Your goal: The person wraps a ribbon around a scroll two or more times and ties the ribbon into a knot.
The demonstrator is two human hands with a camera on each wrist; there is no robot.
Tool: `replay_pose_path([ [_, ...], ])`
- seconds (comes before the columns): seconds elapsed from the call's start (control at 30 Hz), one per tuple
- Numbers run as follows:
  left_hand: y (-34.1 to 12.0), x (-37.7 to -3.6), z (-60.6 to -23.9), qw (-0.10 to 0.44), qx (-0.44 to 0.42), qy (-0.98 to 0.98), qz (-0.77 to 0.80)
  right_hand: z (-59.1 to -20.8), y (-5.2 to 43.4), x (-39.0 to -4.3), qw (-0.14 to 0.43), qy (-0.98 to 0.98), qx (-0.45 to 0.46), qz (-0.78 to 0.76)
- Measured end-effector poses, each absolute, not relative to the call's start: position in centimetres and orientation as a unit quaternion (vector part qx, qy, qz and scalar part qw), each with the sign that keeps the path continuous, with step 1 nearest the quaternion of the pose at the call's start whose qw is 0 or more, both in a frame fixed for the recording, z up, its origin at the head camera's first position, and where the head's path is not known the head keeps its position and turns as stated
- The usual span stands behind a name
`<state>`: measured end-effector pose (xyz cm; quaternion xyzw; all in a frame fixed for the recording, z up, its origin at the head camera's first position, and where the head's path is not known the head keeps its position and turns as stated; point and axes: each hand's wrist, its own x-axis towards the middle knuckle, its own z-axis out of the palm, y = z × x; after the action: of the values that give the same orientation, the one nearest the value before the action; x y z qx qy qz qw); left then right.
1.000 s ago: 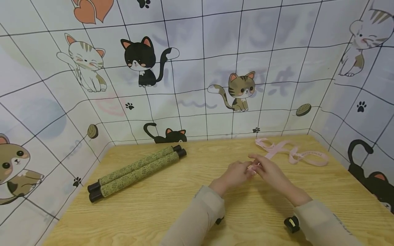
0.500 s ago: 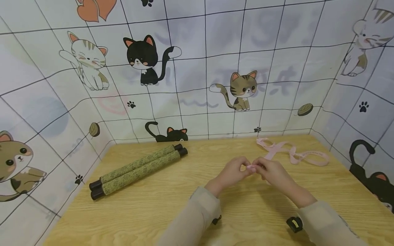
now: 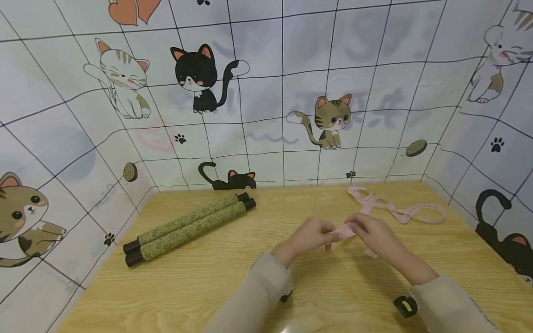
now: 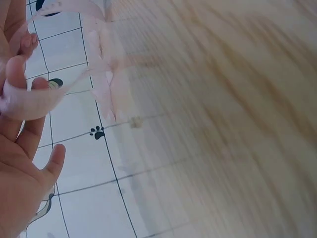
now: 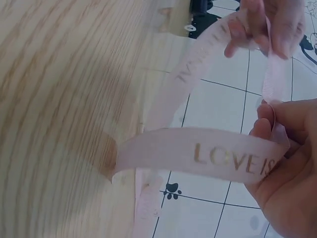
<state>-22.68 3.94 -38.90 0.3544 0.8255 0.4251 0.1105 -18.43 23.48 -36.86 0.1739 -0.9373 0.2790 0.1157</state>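
We pinch a pink ribbon between both hands above the middle of the wooden table. Our right hand curls its thumb and fingers round the band, and in the right wrist view the piece that leaves that grip carries gold letters reading "LOVE IS". Our left hand holds the same strip just beside the right one; in the left wrist view the ribbon lies folded over the left fingertips, pressed there by the thumb, while the little finger stands apart and relaxed. The two hands are close, almost touching, with a short span of ribbon stretched between them.

A free end hangs down below the right fingers toward the table. Beyond the right hand, the rest of the ribbon runs away from us and lies in loose loops on the tabletop, near the far right corner.

Well apart from the left fingers, out to their left side, two green patterned rolls with black end caps lie side by side, touching each other, slanted across the table. Both forearms wear beige sleeves, and a small black device with a yellow mark sits at the right wrist. A wall covering printed with cartoon cats encloses the table on three sides.
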Motion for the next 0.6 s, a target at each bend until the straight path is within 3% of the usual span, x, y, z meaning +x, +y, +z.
replay_pose_path([
  [0.6,-0.3,-22.0,-39.2,0.085,0.324,0.883,0.328,-37.2,24.4,-17.4,0.146,-0.942,0.145,0.266],
])
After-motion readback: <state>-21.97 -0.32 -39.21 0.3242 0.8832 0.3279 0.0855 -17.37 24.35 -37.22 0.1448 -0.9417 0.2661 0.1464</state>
